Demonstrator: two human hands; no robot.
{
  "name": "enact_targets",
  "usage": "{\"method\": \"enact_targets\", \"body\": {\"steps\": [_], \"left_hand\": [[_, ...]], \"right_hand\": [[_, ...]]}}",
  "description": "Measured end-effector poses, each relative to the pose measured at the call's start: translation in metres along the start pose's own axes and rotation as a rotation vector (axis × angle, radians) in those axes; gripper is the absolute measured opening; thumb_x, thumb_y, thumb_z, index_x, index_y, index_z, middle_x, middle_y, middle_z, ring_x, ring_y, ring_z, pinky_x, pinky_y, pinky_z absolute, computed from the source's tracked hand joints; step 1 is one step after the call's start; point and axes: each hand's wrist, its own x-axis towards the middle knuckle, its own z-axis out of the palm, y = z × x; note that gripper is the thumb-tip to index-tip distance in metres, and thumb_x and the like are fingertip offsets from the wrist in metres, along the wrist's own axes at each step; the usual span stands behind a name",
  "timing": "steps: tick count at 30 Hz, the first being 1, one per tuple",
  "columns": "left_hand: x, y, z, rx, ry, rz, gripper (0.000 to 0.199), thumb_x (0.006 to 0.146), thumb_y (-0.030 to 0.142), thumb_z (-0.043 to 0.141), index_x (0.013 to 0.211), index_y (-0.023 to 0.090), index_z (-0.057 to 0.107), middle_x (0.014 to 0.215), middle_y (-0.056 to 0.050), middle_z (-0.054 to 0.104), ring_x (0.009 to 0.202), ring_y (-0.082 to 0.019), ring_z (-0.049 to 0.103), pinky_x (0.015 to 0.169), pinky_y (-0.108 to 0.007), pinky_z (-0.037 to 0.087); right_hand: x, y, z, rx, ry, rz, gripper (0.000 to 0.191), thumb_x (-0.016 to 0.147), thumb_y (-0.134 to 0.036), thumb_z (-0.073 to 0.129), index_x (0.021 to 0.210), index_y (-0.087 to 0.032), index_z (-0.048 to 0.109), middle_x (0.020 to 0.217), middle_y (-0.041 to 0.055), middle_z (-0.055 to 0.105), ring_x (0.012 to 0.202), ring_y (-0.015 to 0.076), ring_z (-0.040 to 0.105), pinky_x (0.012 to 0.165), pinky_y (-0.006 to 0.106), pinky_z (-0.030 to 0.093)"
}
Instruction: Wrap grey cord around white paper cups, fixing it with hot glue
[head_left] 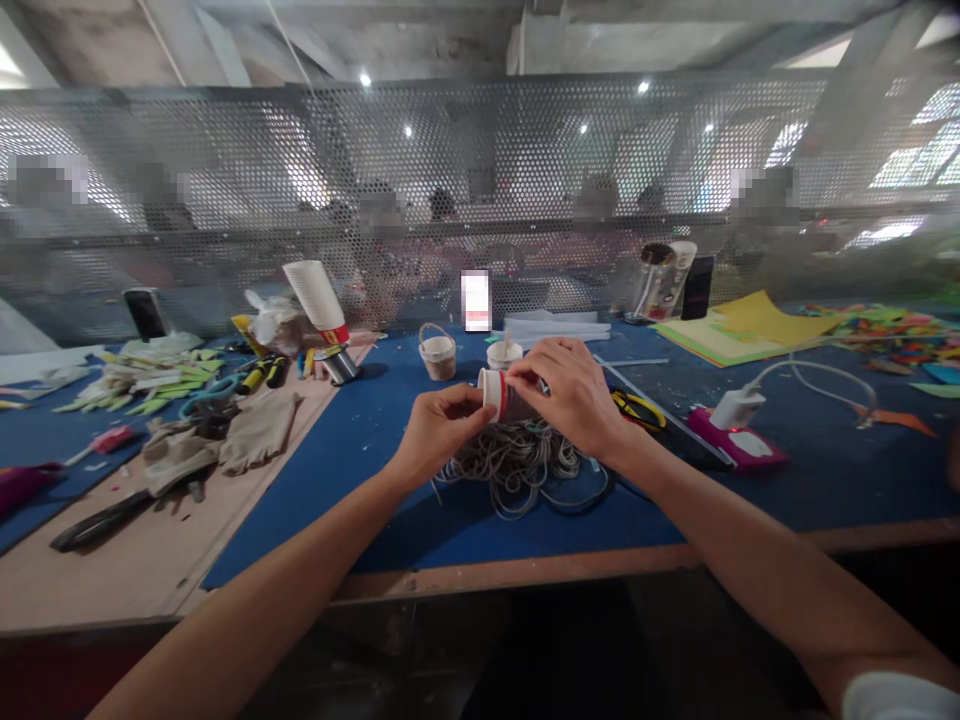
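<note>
From my remote seat, I watch the head view: my left-hand grip [442,425] pinches the rim of a paper cup [491,396] tipped on its side, mouth to the left, while the fingertips of my right-hand grip [574,395] meet at its red band; whether they pinch anything there, I can't tell. Just below lies a tangle of grey cord [517,470] on the blue counter [352,440]. Beyond, I see a small handled basket [437,358], a white cup [504,355] and an upright phone [476,300] before a perforated screen [480,130].
</note>
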Motion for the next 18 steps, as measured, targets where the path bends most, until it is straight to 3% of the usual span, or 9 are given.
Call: {"method": "enact_targets", "body": {"steps": [18], "left_hand": [[-0.0001, 0.0022, 0.0006, 0.013, -0.005, -0.003, 0.011, 0.075, 0.024, 0.071, 0.079, 0.014, 0.072, 0.072, -0.002, 0.068, 0.064, -0.012, 0.058, 0.060, -0.023, 0.045]], "right_hand": [[0.0010, -0.0023, -0.0033, -0.017, 0.004, -0.014, 0.013, 0.098, -0.027, 0.053, 0.091, -0.023, 0.064, 0.090, 0.0015, 0.070, 0.090, 0.0175, 0.062, 0.092, 0.035, 0.039]]}}
